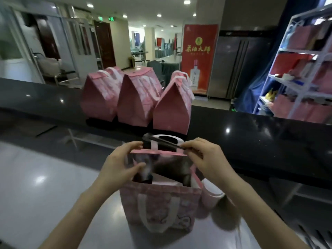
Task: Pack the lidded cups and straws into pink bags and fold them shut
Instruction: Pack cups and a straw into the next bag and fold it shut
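Left hand (pixel 124 166): I grip the open pink bag (pixel 159 200) by the top of its left wall, with my fingers curled over the rim and my thumb inside the mouth.
Right hand (pixel 203 159): my fingertips close in a narrow pinch on the right end of a dark straw (pixel 165 143), just above the far right corner of the rim.
Straw: lies nearly level across the bag's far edge, with its left end slightly raised, in front of the bag's white handle (pixel 162 137).
Open pink bag: stands upright on the grey worktop (pixel 45 186) between my hands; the dark shapes inside are too blurred to name.
Lidded cup (pixel 212 189): pink with a white lid, it stands on the worktop just beside the bag's right wall, under my right forearm.
Folded bags (pixel 136 101): three pink bags, closed at the top, stand side by side on the black ledge (pixel 251 133) beyond the open bag.
Background: a red banner (pixel 199 56) and a white shelf rack (pixel 305 69) holding pink and red bags.
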Demonstrator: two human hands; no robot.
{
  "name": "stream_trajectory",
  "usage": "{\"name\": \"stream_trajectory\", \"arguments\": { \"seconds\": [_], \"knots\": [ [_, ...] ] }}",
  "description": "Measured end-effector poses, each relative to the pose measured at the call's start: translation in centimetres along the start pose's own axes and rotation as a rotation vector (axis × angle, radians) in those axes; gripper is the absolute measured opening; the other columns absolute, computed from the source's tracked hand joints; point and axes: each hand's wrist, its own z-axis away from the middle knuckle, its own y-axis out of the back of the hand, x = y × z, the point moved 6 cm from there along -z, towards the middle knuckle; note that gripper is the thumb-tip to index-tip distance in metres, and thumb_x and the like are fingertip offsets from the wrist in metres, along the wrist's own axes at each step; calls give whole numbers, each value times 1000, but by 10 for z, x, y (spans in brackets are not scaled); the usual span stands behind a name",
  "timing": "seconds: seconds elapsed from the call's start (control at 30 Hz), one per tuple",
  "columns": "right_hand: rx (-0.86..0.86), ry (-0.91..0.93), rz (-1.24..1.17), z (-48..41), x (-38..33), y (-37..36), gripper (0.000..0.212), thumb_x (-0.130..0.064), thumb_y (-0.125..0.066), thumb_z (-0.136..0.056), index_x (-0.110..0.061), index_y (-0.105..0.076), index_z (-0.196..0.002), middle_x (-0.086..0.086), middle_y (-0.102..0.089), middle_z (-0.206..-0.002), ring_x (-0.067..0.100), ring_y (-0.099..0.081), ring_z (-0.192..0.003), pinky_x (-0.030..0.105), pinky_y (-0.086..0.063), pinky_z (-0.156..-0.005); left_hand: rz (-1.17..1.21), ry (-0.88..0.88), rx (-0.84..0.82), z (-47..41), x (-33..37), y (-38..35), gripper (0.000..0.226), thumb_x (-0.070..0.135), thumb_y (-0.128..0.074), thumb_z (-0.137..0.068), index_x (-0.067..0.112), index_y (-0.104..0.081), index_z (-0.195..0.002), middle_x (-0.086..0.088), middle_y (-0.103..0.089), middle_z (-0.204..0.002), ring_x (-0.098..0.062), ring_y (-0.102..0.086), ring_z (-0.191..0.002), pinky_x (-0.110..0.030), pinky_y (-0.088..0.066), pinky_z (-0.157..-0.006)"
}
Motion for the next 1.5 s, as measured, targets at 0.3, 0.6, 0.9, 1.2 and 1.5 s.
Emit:
{"name": "stream_trajectory", "arguments": {
  "seconds": [0.3, 0.6, 0.9, 1.2, 1.5],
  "knots": [
    [-206, -121, 44, -18, -10, -101, 27, -3, -55, -92, -15, -69, -111, -6, -66, -105, 2, -57, -96, 2, -38, -80, -219, 33, -335, 17, -79, -4, 48, 64, -59, -81, 40, -58, -122, 22, -36, -146, 0, -26, -138, -33, -26, -115],
    [-376, -308, 320, 3, 42, -110, 31, -15, -58, -90, -30, -66, -117, -12, -65, -115, 5, -59, -105, 26, -50, -92, -238, -42, -293, 19, -96, 4, 49, 81, -51, -70, 41, -55, -97, 28, -33, -146, 4, -24, -137, -26, -28, -110],
    [-308, -45, 291, -2, 44, -74, 58, -69, -61, -75, -43, -54, -127, -24, -39, -135, 0, -32, -128, 24, -32, -107, -280, -106, -238, 12, -78, -6, 56, 61, -71, -67, 41, -49, -115, 24, -39, -137, 2, -32, -129, -22, -35, -105],
    [-654, -153, 592, -14, 110, -52, 100, -64, -71, -63, -51, -15, -146, -11, 6, -160, 14, 13, -146, 48, 8, -117, -296, -91, -289, -33, -79, -26, 90, 45, -80, -71, 36, -31, -145, 16, -27, -151, -4, -19, -139, -18, -20, -110],
    [-573, -169, 434, -34, 115, -51, 76, -43, -73, -65, -50, -34, -129, -19, -41, -127, 6, -38, -119, 39, -21, -114, -202, 35, -380, -69, -99, -44, 84, 50, -79, -71, 36, -36, -142, 14, -47, -130, -3, -45, -119, -23, -39, -102]
  ]
}}
